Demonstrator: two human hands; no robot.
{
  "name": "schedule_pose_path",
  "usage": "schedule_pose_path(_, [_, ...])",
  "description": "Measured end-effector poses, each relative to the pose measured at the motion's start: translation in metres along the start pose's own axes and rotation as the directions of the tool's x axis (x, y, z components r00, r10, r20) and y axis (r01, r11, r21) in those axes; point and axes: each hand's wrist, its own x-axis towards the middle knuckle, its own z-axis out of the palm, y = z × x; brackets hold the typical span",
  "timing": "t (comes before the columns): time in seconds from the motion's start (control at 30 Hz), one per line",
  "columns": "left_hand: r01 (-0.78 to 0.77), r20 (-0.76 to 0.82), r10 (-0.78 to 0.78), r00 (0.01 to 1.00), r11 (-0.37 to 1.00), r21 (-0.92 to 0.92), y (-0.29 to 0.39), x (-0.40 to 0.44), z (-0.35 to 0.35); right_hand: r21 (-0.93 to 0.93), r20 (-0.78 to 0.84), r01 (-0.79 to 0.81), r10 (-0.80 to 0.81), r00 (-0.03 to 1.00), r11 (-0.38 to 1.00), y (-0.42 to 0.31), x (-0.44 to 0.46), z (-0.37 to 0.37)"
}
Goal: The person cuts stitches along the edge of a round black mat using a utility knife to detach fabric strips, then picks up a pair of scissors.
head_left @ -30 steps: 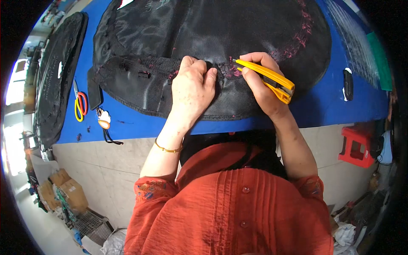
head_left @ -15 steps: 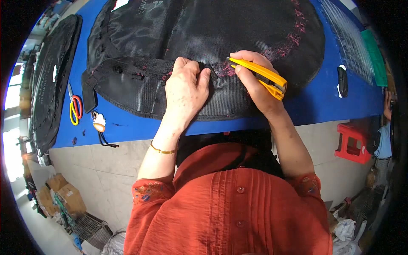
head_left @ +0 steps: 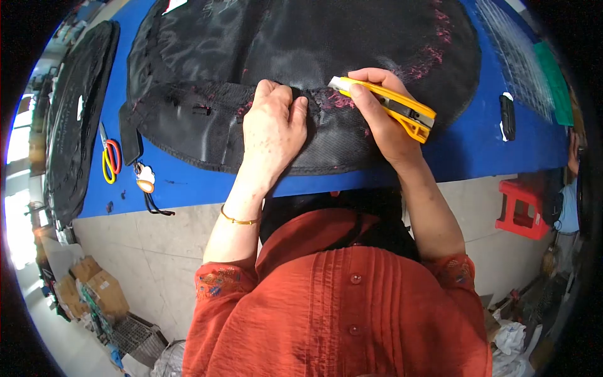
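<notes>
Yellow cutter (head_left: 407, 105), black fabric (head_left: 308, 41), faint unreadable lettering (head_left: 217, 7)

the top edge cuts off the black mesh (head_left: 326, 44).

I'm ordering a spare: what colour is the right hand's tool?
The tool is mostly yellow, clearest in the head view.

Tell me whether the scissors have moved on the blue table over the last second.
No, the scissors show no shift either way against the edge of the blue table.
</notes>
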Motion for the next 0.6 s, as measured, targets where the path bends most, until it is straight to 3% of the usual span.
schedule_pose_path(0.07, [-0.003,-0.001,0.003,1.0,1.0,-0.005,0.0005,0.0,0.0004,-0.163,0.075,0.093,-0.082,0.994,0.982,0.0062,0.0005,-0.0031])
schedule_pose_path(0.1, [-0.009,-0.001,0.009,1.0,1.0,-0.013,0.0007,-0.0001,0.0002,-0.16,0.078,0.092,-0.08,0.994,0.983,0.0077,0.0022,-0.0034])
schedule_pose_path(0.17, [-0.003,0.004,0.003,1.0,1.0,-0.013,0.001,-0.0002,-0.001,-0.316,0.163,0.329,-0.29,0.943,0.89,0.0095,0.0059,-0.0021])
schedule_pose_path(0.33, [0.005,0.001,-0.005,1.0,1.0,-0.021,0.0014,-0.0009,0.0003,-0.353,0.23,0.339,-0.271,0.935,0.872,0.0031,0.0063,-0.0005])
schedule_pose_path(0.4, [0.011,0.0,-0.011,1.0,0.999,-0.034,0.0009,-0.0002,0.0001,-0.432,0.301,0.499,-0.401,0.865,0.751,0.0047,0.0064,0.0004])
schedule_pose_path(0.53, [0.009,-0.002,-0.009,1.0,0.999,-0.046,0.0011,-0.0002,-0.0005,-0.448,0.315,0.47,-0.358,0.879,0.76,0.0059,0.0072,0.0024])
schedule_pose_path(0.6, [0.014,0.002,-0.014,1.0,0.999,-0.035,0.0012,-0.0002,-0.0005,-0.475,0.35,0.532,-0.404,0.845,0.701,0.0068,0.0069,0.0011])
